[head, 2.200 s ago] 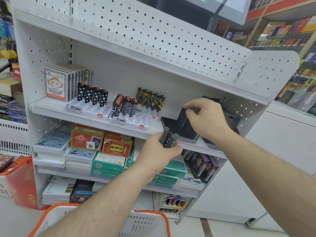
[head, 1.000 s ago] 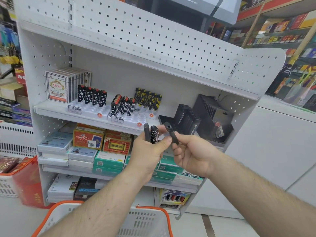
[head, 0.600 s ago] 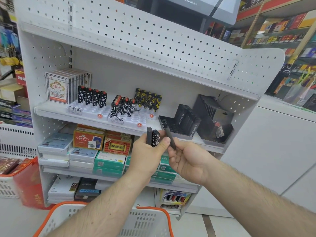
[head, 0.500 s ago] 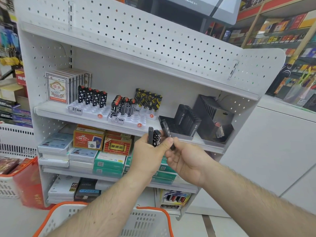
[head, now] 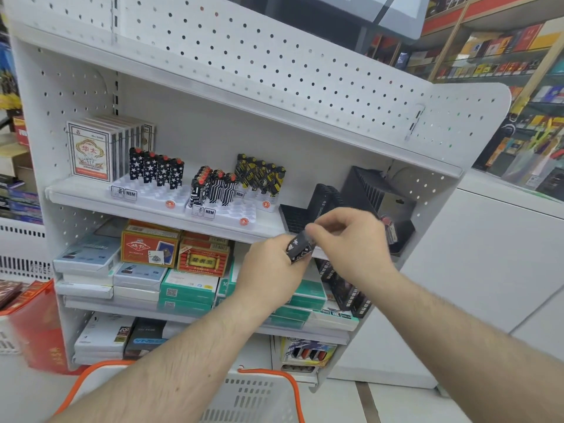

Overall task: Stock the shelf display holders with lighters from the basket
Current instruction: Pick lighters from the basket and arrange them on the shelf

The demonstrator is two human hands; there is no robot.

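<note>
My left hand [head: 270,270] grips a black lighter with white markings [head: 299,247], held tilted in front of the middle shelf. My right hand [head: 351,239] meets it from the right, its fingertips pinching the lighter's upper end. Whether more lighters sit in the left hand is hidden. Just behind the hands a flat black display holder [head: 291,217] lies on the shelf with a row of black lighters [head: 323,199] standing in it. The white basket with an orange rim [head: 268,389] is at the bottom, below my arms.
White holders on the same shelf carry star-patterned lighters [head: 156,172], black-and-white lined lighters [head: 213,188] and yellow-black lighters [head: 261,176]. A second black holder [head: 367,187] leans at the shelf's right end. Card boxes [head: 91,148] stand at the left, and boxed goods fill the shelves below.
My right hand held a lighter apart from the left hand's lighters; now both hands have closed together on one lighter and risen slightly toward the black holder.
</note>
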